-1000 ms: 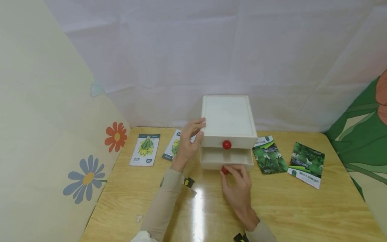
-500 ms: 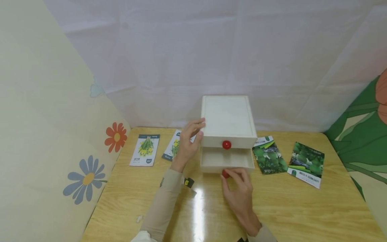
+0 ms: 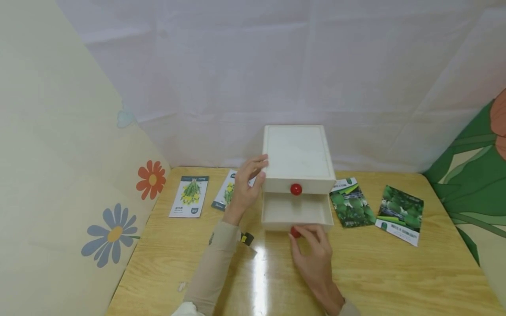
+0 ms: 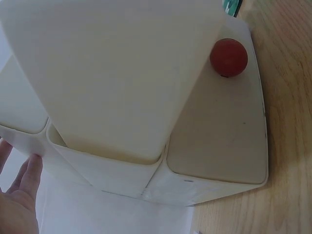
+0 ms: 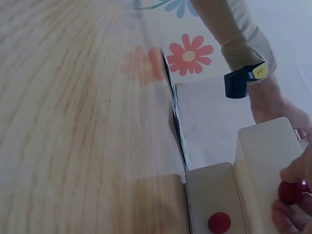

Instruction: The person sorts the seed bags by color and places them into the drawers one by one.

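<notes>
A white drawer cabinet (image 3: pixel 298 151) stands at the back of the table. Its middle drawer (image 3: pixel 297 210) is pulled well out, and nothing shows inside. My right hand (image 3: pixel 315 259) pinches that drawer's red knob (image 3: pixel 294 232) between thumb and fingers; the right wrist view shows the same grip on the knob (image 5: pixel 290 192). My left hand (image 3: pixel 247 186) rests its fingertips against the cabinet's upper left side, fingers loosely bent. In the left wrist view the drawer (image 4: pixel 117 83) juts over the bottom drawer (image 4: pixel 219 126), which sits closed with its own red knob (image 4: pixel 228 57).
Two seed packets with yellow flowers lie left of the cabinet, one packet (image 3: pixel 189 196) flat and another packet (image 3: pixel 227 191) partly behind the left hand. To the right lie two green packets (image 3: pixel 353 202) (image 3: pixel 401 215). A white cloth (image 3: pixel 237 79) hangs behind the wooden table (image 3: pixel 395 276).
My right hand has drawn the middle drawer further out toward me, its grip on the knob unchanged. My left hand has stayed at the cabinet's side.
</notes>
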The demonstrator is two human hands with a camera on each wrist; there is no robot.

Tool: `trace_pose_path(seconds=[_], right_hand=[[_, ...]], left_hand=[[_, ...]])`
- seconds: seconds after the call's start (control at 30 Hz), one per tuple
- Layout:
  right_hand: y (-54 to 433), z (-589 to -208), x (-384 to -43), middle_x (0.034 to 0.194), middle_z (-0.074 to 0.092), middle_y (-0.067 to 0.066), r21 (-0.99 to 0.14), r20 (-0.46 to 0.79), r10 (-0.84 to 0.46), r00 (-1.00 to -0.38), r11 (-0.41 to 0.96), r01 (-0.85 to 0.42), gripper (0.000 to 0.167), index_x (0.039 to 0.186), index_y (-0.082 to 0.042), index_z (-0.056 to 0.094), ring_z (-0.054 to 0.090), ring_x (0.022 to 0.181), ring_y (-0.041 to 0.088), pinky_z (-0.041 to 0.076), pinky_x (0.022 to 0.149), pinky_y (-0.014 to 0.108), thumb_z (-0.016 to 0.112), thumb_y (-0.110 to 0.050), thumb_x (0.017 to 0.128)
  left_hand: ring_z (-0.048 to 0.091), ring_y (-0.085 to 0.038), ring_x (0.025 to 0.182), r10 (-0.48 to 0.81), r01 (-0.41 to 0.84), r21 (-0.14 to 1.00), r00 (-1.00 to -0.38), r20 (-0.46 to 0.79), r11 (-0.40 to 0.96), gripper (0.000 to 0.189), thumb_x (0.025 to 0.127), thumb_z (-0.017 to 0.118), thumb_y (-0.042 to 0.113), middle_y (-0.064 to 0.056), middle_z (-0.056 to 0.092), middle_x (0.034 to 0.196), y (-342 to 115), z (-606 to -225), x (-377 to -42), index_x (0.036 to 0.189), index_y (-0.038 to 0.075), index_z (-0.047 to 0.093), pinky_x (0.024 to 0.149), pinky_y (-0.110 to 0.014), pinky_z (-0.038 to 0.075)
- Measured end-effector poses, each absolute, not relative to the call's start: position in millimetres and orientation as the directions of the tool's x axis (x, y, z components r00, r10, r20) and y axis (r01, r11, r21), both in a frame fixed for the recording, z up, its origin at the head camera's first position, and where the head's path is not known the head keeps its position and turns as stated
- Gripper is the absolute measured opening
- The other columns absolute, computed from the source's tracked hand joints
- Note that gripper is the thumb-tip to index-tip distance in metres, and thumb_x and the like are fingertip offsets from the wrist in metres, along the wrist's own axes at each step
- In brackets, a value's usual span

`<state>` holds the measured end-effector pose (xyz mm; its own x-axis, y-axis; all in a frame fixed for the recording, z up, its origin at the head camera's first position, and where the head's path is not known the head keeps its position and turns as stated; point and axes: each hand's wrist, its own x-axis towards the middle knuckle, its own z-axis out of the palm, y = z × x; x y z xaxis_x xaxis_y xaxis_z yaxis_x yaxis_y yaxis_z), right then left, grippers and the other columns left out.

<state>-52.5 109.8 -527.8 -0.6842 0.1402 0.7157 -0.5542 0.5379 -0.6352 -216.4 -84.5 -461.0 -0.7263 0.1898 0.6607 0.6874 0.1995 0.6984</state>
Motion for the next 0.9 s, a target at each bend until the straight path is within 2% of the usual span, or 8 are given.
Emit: trace_pose_path(seconds=[0.13,0.47,0.6,0.77,0.9], right_hand=[[111,-528,-50,0.104,0.068,0.012,-0.628,0.723,0.136,-0.678,0.54,-0.561,0.038,0.107,-0.001,0.08,0.066,0.092,0.022,0.053,0.094,0.006,0.087,0.009,0.072],[110,-530,-45,0.102,0.068,0.012,-0.626,0.728,0.138,-0.671,0.532,-0.57,0.038,0.106,0.0,0.08,0.067,0.088,0.021,0.055,0.088,0.008,0.088,0.009,0.07],[109,-533,-44,0.1,0.068,0.015,-0.605,0.754,0.139,-0.642,0.526,-0.598,0.04,0.105,0.002,0.079,0.067,0.085,0.023,0.056,0.085,0.01,0.088,0.011,0.066],[109,-535,-41,0.099,0.068,0.015,-0.599,0.761,0.141,-0.633,0.528,-0.602,0.04,0.104,0.003,0.079,0.067,0.085,0.022,0.055,0.086,0.008,0.087,0.01,0.066],[108,-537,-39,0.099,0.068,0.015,-0.602,0.757,0.144,-0.638,0.534,-0.593,0.039,0.103,0.003,0.079,0.065,0.086,0.021,0.054,0.086,0.008,0.087,0.01,0.065]], left_hand=[[0.06,-0.038,0.139,0.195,0.69,0.697,-0.724,0.662,0.197,0.028,0.101,0.061,-0.004,-0.021,0.063,0.147,-85,-460,-216,0.127,-0.002,0.068,0.108,-0.041,0.059],[0.059,-0.037,0.14,0.197,0.693,0.698,-0.72,0.665,0.179,0.028,0.102,0.06,0.001,-0.018,0.062,0.149,-87,-463,-217,0.129,0.0,0.068,0.109,-0.043,0.059],[0.059,-0.036,0.141,0.199,0.692,0.699,-0.721,0.663,0.179,0.028,0.103,0.059,0.002,-0.018,0.062,0.149,-87,-464,-218,0.13,0.0,0.068,0.109,-0.042,0.058],[0.059,-0.032,0.142,0.204,0.69,0.698,-0.724,0.659,0.192,0.031,0.11,0.056,0.022,-0.015,0.062,0.15,-88,-464,-217,0.13,0.001,0.067,0.11,-0.039,0.057],[0.058,-0.033,0.142,0.204,0.687,0.702,-0.726,0.656,0.189,0.03,0.109,0.057,0.019,-0.015,0.061,0.151,-88,-463,-217,0.131,0.001,0.067,0.11,-0.04,0.057]])
